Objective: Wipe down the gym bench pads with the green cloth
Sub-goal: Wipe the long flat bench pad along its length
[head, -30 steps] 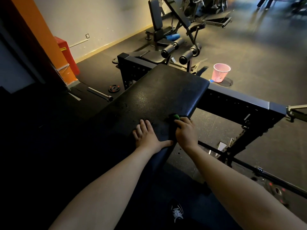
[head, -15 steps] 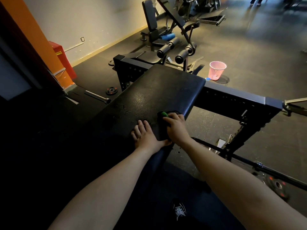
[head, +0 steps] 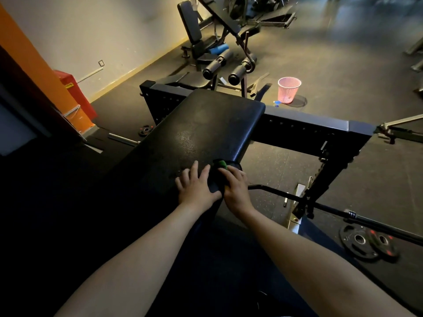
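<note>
Left hand [head: 196,186] is flat on the black bench pad [head: 201,133], fingers spread, right beside the right hand [head: 235,188], which has its fingers curled over a green cloth [head: 221,164] at the pad's right edge, only a bit of green poking out. Past the pad's far end there's a pink mesh wastebasket [head: 288,89] on the dark floor, and a couple of weight plates [head: 359,242] lie off to the right.

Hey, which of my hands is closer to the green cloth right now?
Right. The right hand is on the green cloth, holding it against the right edge of the bench pad; the left hand lies flat on the pad just left of it.
</note>
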